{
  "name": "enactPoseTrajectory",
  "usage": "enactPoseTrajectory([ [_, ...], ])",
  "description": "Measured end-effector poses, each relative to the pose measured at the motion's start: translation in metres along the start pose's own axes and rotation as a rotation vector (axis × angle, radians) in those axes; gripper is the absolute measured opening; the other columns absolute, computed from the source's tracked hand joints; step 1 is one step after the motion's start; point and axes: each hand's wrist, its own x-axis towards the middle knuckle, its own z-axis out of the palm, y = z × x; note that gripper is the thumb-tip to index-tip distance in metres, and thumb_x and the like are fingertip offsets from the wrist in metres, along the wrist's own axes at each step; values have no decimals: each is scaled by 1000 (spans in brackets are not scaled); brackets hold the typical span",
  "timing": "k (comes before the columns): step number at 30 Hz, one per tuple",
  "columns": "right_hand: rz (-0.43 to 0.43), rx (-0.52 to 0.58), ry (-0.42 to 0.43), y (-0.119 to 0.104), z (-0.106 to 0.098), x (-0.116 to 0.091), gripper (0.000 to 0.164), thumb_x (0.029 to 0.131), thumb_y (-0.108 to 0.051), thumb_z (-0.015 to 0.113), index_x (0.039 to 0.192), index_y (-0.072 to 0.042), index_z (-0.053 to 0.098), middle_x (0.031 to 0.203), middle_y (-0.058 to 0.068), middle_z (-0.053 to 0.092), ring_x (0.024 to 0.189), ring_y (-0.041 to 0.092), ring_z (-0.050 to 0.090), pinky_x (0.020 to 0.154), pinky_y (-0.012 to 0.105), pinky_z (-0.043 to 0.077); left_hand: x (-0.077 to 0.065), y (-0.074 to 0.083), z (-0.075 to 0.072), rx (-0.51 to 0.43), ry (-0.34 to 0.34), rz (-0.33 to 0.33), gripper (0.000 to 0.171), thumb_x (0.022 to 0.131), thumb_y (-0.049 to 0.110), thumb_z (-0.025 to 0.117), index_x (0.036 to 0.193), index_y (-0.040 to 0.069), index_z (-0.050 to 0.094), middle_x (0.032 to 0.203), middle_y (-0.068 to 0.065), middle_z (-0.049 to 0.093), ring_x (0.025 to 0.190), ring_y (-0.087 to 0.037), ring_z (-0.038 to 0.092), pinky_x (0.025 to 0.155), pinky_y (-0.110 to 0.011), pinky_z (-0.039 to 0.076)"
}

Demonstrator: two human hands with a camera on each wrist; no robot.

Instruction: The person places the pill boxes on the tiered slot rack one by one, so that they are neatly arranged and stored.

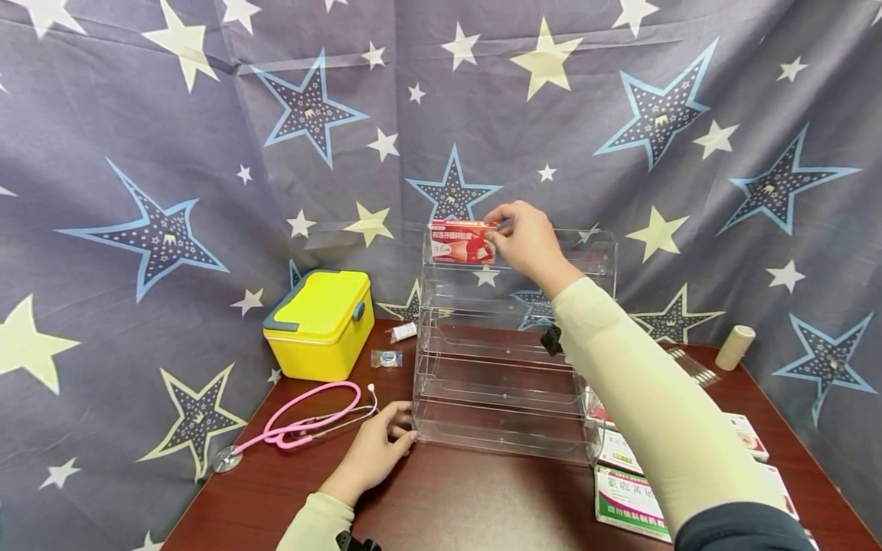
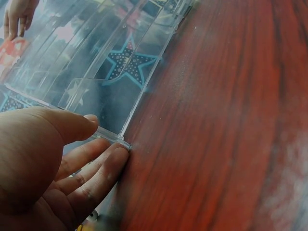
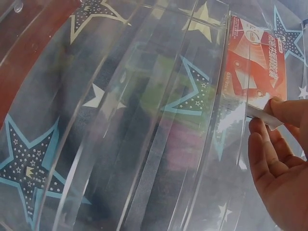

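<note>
A clear tiered display rack [image 1: 503, 440] stands on the table. On its top tier, at the left end, sits a red medicine box [image 1: 455, 243], upright with its printed face forward. My right hand [image 1: 527, 241] pinches the right end of this box; the right wrist view shows the thumb [image 3: 284, 109] and fingers at the box's end. Low on the rack's left side, my left hand [image 1: 375, 451] touches the front corner, its fingers [image 2: 103, 168] loosely bent and the thumb near the edge. The lower tiers hold nothing that I can see.
Several medicine boxes [image 1: 630, 501] lie to the right, partly under my right sleeve. A yellow case [image 1: 324, 329], a pink stethoscope [image 1: 276, 436] and small packaged items [image 1: 387, 358] are on the left. A beige roll [image 1: 735, 348] stands at the back right, before a star-patterned curtain.
</note>
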Motion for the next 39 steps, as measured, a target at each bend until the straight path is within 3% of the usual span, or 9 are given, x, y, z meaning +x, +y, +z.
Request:
enactPoseTrajectory([
  [9, 2, 25, -15, 8, -18, -12, 24, 97, -16, 76, 121, -13, 73, 119, 8, 62, 100, 21, 71, 82, 40, 58, 2, -1, 4, -4, 5, 1, 43, 96, 4, 75, 136, 9, 61, 113, -9, 72, 88, -14, 73, 69, -27, 62],
  [13, -53, 44, 85, 19, -45, -33, 29, 95, -15, 79, 123, -10, 74, 119, 10, 64, 98, 23, 72, 81, 40, 56, 3, -1, 5, 16, 10, 1, 41, 96, 4, 76, 134, 7, 62, 112, -9, 73, 88, -12, 73, 69, -27, 62],
  [15, -69, 57, 150, 26, -61, -48, 28, 94, -14, 79, 121, -9, 75, 116, 10, 66, 95, 21, 72, 77, 34, 53, 2, -1, 5, 25, 16, -6, 41, 95, 4, 76, 134, 6, 62, 111, -9, 73, 87, -12, 73, 69, -27, 61],
  [20, -60, 110, 317, 60, -101, -89, 22, 93, -13, 80, 114, -6, 77, 105, 8, 72, 79, 3, 64, 70, 15, 48, 1, 0, 2, 22, 28, -37, 39, 95, 4, 76, 132, 5, 64, 111, -9, 73, 87, -12, 73, 69, -27, 61],
  [24, 53, 77, 360, 113, -122, -125, 20, 94, -18, 80, 111, -8, 78, 90, -5, 74, 72, -1, 59, 66, 13, 44, 1, 1, 3, 8, 26, -44, 38, 95, 5, 76, 131, 4, 64, 111, -10, 72, 86, -13, 73, 69, -27, 61],
  [27, 162, 34, 256, 163, -125, -152, 24, 96, -24, 79, 113, -7, 76, 92, -2, 73, 75, 2, 59, 65, 14, 44, 1, 2, 3, -5, 31, -36, 37, 95, 5, 77, 130, 4, 65, 110, -10, 72, 86, -14, 73, 69, -27, 61],
  [32, 265, -14, -121, 243, -103, -190, 37, 97, -23, 78, 121, 3, 70, 111, 21, 73, 92, 17, 68, 75, 26, 55, 1, 3, 4, -26, 36, -37, 36, 94, 7, 79, 128, 5, 66, 109, -10, 72, 87, -16, 73, 67, -25, 60],
  [35, 299, -27, -293, 270, -86, -205, 45, 95, -21, 80, 127, 8, 66, 119, 27, 70, 103, 35, 69, 86, 46, 57, 1, 4, 4, -29, 37, -39, 35, 94, 6, 78, 128, 4, 66, 109, -11, 72, 87, -17, 73, 67, -26, 61],
  [39, 325, -17, -410, 286, -72, -216, 50, 93, -15, 79, 131, 12, 61, 125, 32, 66, 113, 48, 64, 93, 61, 54, 0, 3, 4, -24, 30, -36, 35, 95, 6, 77, 128, 4, 65, 109, -10, 72, 86, -16, 73, 67, -26, 61],
])
